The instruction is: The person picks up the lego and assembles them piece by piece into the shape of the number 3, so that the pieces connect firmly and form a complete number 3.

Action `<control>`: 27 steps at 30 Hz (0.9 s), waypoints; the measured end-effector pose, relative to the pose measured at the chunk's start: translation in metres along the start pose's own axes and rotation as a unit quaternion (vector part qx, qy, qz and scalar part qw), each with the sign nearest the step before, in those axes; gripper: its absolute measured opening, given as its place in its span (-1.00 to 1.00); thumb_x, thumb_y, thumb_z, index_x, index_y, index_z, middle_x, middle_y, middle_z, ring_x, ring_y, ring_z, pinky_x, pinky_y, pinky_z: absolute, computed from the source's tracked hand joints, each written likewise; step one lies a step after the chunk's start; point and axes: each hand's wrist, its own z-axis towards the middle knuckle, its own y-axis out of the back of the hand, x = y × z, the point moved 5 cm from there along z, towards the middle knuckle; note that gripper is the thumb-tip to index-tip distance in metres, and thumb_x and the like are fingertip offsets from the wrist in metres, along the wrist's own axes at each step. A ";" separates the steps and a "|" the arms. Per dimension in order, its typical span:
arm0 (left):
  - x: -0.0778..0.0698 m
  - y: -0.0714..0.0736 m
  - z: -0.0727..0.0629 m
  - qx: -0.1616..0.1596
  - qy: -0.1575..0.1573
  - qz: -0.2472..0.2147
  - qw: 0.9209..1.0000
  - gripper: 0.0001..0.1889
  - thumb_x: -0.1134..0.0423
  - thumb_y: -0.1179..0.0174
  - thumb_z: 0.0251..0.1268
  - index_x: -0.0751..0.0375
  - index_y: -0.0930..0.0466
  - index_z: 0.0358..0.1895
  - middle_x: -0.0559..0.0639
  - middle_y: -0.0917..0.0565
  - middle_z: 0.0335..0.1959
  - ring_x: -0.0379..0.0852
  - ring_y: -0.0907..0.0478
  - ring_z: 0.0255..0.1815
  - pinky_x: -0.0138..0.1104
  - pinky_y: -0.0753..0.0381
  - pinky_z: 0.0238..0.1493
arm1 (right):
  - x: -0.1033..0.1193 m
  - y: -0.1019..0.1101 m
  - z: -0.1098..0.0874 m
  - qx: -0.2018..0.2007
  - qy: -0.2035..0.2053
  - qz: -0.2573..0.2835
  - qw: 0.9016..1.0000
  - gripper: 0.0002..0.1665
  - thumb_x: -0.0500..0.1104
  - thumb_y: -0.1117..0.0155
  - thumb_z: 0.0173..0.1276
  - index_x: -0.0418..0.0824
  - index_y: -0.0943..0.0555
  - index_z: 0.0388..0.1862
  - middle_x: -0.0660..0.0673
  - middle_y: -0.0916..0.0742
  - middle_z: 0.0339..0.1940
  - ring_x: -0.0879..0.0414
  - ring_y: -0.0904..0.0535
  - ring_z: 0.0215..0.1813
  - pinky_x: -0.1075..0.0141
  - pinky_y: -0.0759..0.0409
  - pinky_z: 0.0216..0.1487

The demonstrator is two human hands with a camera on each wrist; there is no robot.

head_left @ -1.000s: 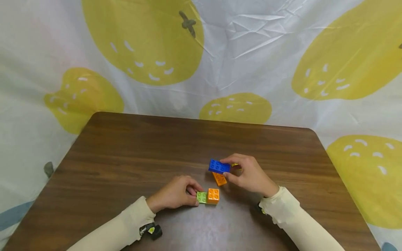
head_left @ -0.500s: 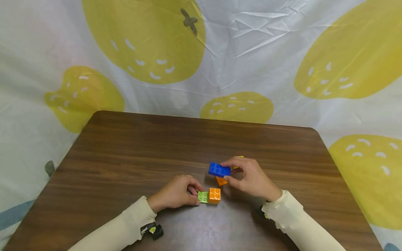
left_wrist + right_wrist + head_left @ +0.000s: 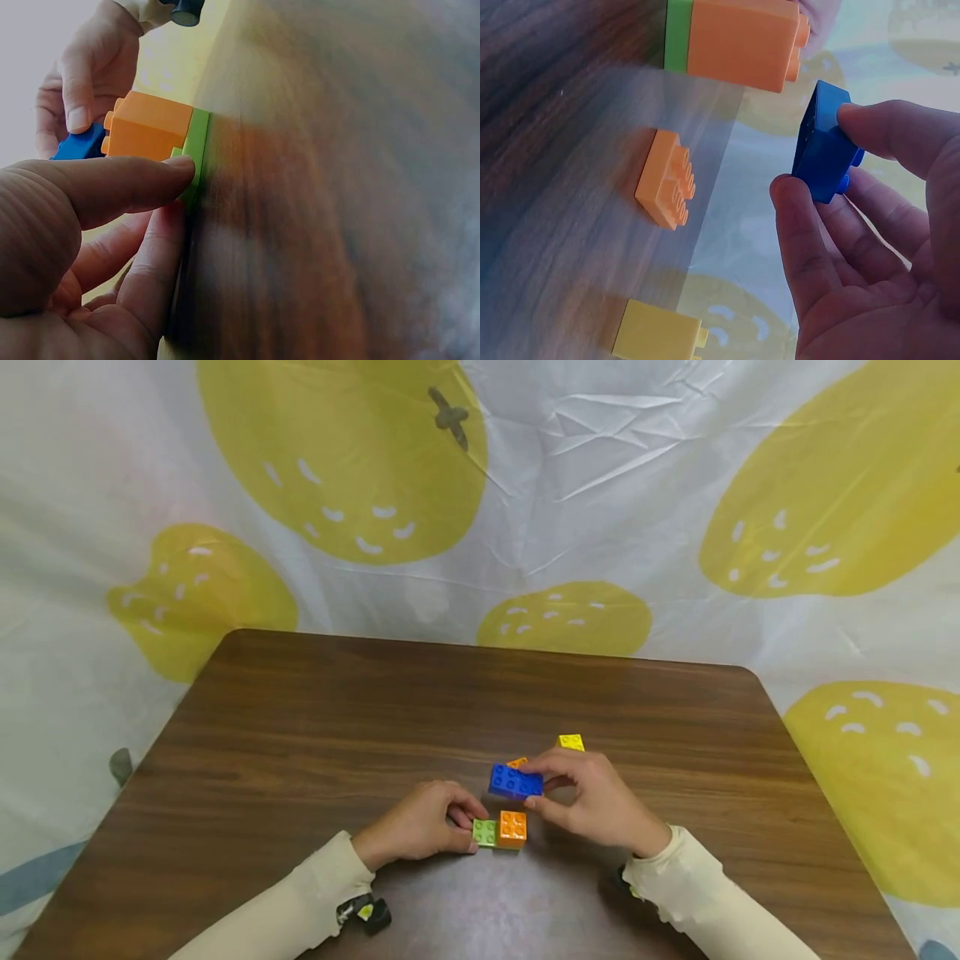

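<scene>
My left hand (image 3: 422, 822) pinches the left end of a thin green toy building brick (image 3: 484, 832) lying on the table. A taller orange brick (image 3: 512, 829) sits on the green one's right end. Between thumb and fingers, my right hand (image 3: 596, 797) holds a blue brick (image 3: 516, 782), studs up, raised just behind the orange-and-green stack. The right wrist view shows the blue brick (image 3: 825, 142) gripped at its sides, its hollow underside facing the table. Below it lies a loose orange brick (image 3: 665, 180), mostly hidden behind the blue one in the head view.
A yellow brick (image 3: 571, 742) stands on the table beyond the right hand. The brown wooden table (image 3: 337, 718) ends at the back against a white cloth (image 3: 420, 602) printed with yellow fruit. Small dark devices, such as the left one (image 3: 365, 912), are strapped at both wrists.
The right hand has brought the blue brick toward the front and slightly left, nearer the stack. More of the yellow brick now shows. The left hand keeps its grip in place.
</scene>
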 end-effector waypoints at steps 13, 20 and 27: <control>0.002 -0.001 0.002 -0.005 -0.001 0.004 1.000 -0.66 0.28 -0.62 0.03 0.18 -0.80 -0.08 -0.11 -0.77 -0.26 -0.26 -0.67 -0.25 -0.40 -0.69 -0.20 | 0.004 -0.005 -0.006 0.011 -0.012 0.019 1.000 -0.57 -0.24 -0.62 0.28 -0.17 -0.74 0.12 -0.09 -0.83 0.04 0.12 -0.81 -0.09 0.22 -0.81 -0.03; 0.002 0.000 0.001 -0.001 0.007 0.000 1.000 -0.63 0.28 -0.63 0.03 0.23 -0.78 -0.06 -0.10 -0.78 -0.27 -0.26 -0.68 -0.26 -0.40 -0.70 -0.23 | 0.007 -0.007 -0.008 0.009 -0.003 0.020 1.000 -0.58 -0.27 -0.61 0.27 -0.19 -0.74 0.11 -0.12 -0.82 0.06 0.12 -0.80 -0.06 0.23 -0.81 -0.04; 0.002 0.001 0.000 0.002 0.002 -0.002 1.000 -0.60 0.30 -0.63 0.03 0.27 -0.76 -0.04 -0.06 -0.78 -0.20 -0.28 -0.71 -0.24 -0.41 -0.71 -0.18 | 0.009 -0.011 -0.010 0.017 0.006 0.024 1.000 -0.59 -0.26 -0.62 0.26 -0.18 -0.75 0.08 -0.09 -0.82 0.04 0.15 -0.78 -0.04 0.26 -0.81 -0.04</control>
